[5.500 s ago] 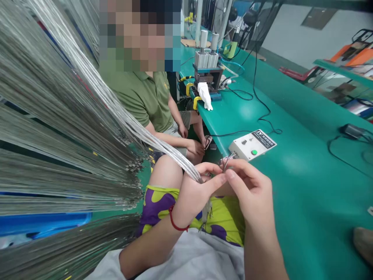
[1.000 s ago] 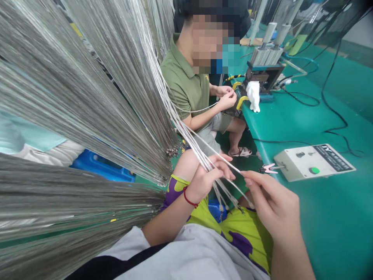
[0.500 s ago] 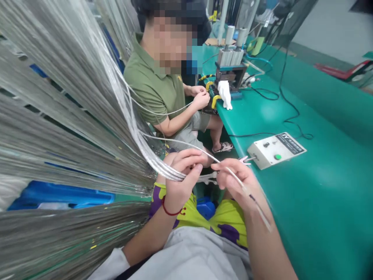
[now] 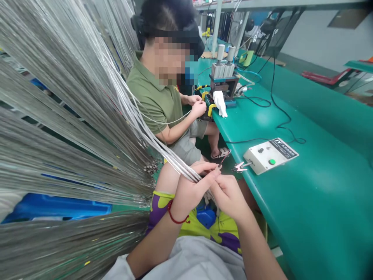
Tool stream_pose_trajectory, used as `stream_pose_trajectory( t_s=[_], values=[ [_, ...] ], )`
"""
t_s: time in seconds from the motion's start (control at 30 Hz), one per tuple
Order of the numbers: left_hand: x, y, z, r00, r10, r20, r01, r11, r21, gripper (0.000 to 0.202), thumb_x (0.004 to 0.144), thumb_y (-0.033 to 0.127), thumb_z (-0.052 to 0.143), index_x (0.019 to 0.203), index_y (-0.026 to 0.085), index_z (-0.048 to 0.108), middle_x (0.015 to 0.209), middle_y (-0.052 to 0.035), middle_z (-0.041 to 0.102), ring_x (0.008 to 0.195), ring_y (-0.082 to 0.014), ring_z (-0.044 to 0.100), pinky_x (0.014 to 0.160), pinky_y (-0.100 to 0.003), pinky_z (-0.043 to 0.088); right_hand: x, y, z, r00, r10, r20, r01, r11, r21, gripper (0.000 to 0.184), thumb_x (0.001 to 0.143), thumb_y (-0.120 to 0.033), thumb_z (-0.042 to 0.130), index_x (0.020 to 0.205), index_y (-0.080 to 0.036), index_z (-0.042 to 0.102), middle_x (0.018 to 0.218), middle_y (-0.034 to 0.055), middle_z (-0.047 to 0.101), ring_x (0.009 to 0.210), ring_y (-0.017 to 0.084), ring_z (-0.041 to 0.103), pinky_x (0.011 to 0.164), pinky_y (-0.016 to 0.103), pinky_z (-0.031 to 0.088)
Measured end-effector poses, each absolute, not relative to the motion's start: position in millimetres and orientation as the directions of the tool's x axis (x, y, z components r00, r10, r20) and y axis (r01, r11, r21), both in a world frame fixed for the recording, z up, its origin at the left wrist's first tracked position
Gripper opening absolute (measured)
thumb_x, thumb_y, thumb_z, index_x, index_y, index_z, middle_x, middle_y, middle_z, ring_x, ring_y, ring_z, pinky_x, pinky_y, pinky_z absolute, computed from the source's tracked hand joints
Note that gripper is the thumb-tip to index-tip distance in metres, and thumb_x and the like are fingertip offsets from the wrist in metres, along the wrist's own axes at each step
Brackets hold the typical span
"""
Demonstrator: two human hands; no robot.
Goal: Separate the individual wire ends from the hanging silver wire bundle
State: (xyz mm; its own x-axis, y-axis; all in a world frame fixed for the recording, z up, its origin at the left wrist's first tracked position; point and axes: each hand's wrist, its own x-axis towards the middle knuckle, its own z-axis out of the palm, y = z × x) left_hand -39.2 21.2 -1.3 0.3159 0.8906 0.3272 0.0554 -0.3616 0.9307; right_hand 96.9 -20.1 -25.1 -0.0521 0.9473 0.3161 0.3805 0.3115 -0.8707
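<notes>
In the head view, the left hand has its fingers closed around a bundle of slim silvery-white sheathed cables, which slants down from the upper left to the lap. The right hand meets its fingertips, fingers curled nearly closed; whether they pinch a cable is hidden. A thin dark-and-reddish wire end pokes up beside the joined fingertips, near a small pink clip leading from a pale grey box with a green button. A loosened left grip could let the cables slide and mix, I judge; a hard tug could bend or fray the fine end. Left, behind hanging silvery strands, a blue plastic bin shows partly; something whitish appears at its lower edge, too obscured to identify.
</notes>
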Motion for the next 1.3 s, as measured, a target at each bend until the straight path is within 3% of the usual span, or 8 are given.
stream_pose_trajectory(
  t_s=[0.17,0.33,0.4,0.53,0.7,0.87,1.07,1.3],
  values=[
    [-38.5,16.6,-7.5,0.345,0.929,0.137,-0.14,-0.093,0.986,0.012,0.09,0.031,0.075,0.091,0.019,0.075,0.086,-0.0039,0.078,0.083,-0.0205,0.074,0.075,-0.029,0.059,115.2,-34.9,-6.5,-0.104,0.978,0.183,0.456,0.211,-0.865,0.037,0.1,-0.033,0.059,0.067,-0.018,0.066,0.06,-0.001,0.061,0.054,0.013,0.049,0.053,0.027,0.034],
    [-31.9,12.0,-14.1,0.46,0.887,0.026,-0.226,0.088,0.97,0.02,0.087,0.032,0.078,0.088,0.018,0.063,0.065,0.0033,0.063,0.05,-0.0117,0.061,0.049,-0.022,0.049,119.4,-48.3,8.1,0.334,0.88,0.337,0.384,0.199,-0.902,0.013,0.094,-0.029,0.067,0.092,-0.021,0.076,0.078,0.0034,0.073,0.069,0.018,0.064,0.064,0.03,0.05],
    [-28.6,10.3,-16.9,0.46,0.887,0.05,-0.257,0.079,0.963,0.027,0.084,0.03,0.082,0.082,0.019,0.058,0.067,0.0052,0.057,0.047,-0.0088,0.055,0.044,-0.02,0.044,111.6,-48.1,7.9,0.406,0.845,0.348,0.349,0.208,-0.914,0.009,0.091,-0.03,0.073,0.094,-0.021,0.074,0.081,0.0036,0.074,0.074,0.019,0.067,0.067,0.031,0.053],
    [-25.7,7.9,-21.2,0.487,0.868,0.102,-0.316,0.066,0.946,0.032,0.083,0.026,0.085,0.082,0.02,0.054,0.075,0.0053,0.053,0.053,-0.008,0.055,0.046,-0.02,0.047,100.2,-45.1,2.1,0.465,0.816,0.343,0.317,0.209,-0.925,0.018,0.091,-0.03,0.075,0.075,-0.021,0.071,0.088,0.006,0.079,0.082,0.022,0.072,0.073,0.033,0.056],
    [-26.9,6.3,-22.2,0.507,0.849,0.15,-0.422,0.093,0.902,0.028,0.086,0.029,0.082,0.086,0.019,0.056,0.092,0.0022,0.057,0.058,-0.0081,0.059,0.051,-0.023,0.053,103.0,-47.6,-2.2,0.427,0.844,0.324,0.277,0.219,-0.936,0.021,0.092,-0.033,0.075,0.076,-0.021,0.075,0.09,0.0062,0.081,0.08,0.022,0.073,0.072,0.033,0.058],
    [-26.7,6.0,-27.2,0.534,0.842,0.076,-0.393,0.168,0.904,0.023,0.092,0.036,0.077,0.103,0.019,0.066,0.076,0.0026,0.063,0.049,-0.0079,0.055,0.047,-0.022,0.048,106.2,-48.1,-2.7,0.413,0.86,0.3,0.229,0.221,-0.948,0.021,0.09,-0.032,0.078,0.072,-0.021,0.075,0.082,0.0047,0.08,0.076,0.021,0.073,0.069,0.032,0.057],
    [-22.2,4.8,-31.1,0.456,0.889,0.045,-0.359,0.137,0.923,0.025,0.09,0.039,0.079,0.101,0.017,0.074,0.06,0.0038,0.059,0.048,-0.0098,0.052,0.046,-0.023,0.045,106.1,-45.3,-5.2,0.49,0.853,0.18,0.088,0.157,-0.984,0.011,0.08,-0.03,0.085,0.086,-0.021,0.082,0.086,0.0062,0.082,0.071,0.02,0.073,0.063,0.031,0.06],
    [-19.4,0.3,-32.1,0.393,0.919,-0.022,-0.331,0.164,0.929,0.027,0.087,0.04,0.082,0.099,0.018,0.072,0.06,0.0041,0.06,0.046,-0.0089,0.05,0.043,-0.021,0.04,98.3,-50.6,-1.9,0.506,0.796,0.333,0.333,0.176,-0.926,0.008,0.085,-0.028,0.081,0.089,-0.022,0.084,0.085,0.0056,0.083,0.069,0.02,0.072,0.063,0.031,0.057]
  ],
)
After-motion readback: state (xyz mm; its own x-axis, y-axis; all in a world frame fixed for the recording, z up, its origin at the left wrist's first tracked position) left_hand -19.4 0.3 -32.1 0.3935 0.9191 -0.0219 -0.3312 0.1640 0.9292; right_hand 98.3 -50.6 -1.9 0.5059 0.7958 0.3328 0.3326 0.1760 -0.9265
